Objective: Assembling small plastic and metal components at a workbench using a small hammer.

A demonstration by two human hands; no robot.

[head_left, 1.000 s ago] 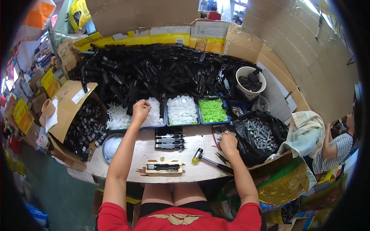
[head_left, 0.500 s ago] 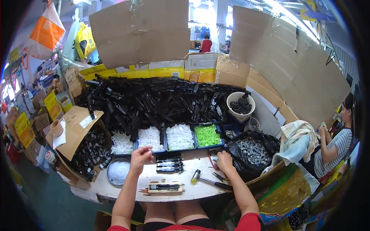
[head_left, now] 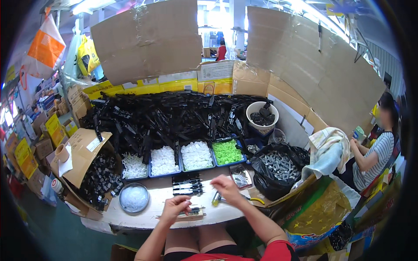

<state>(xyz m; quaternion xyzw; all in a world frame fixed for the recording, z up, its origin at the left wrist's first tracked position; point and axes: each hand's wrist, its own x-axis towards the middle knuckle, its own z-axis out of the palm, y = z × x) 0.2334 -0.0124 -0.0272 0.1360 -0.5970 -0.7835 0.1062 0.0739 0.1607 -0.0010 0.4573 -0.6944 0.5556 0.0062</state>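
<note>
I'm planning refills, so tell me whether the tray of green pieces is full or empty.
Full, or nearly so: green pieces spread across the blue tray, hiding its floor. Their depth cannot be told.

No readable wording, only apparently blurred print on the white sheet (head_left: 216,71) and the gold sack (head_left: 323,211).

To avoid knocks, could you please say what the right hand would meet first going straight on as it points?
Probably the row of black parts left of the right hand, though depth is unclear.
</note>
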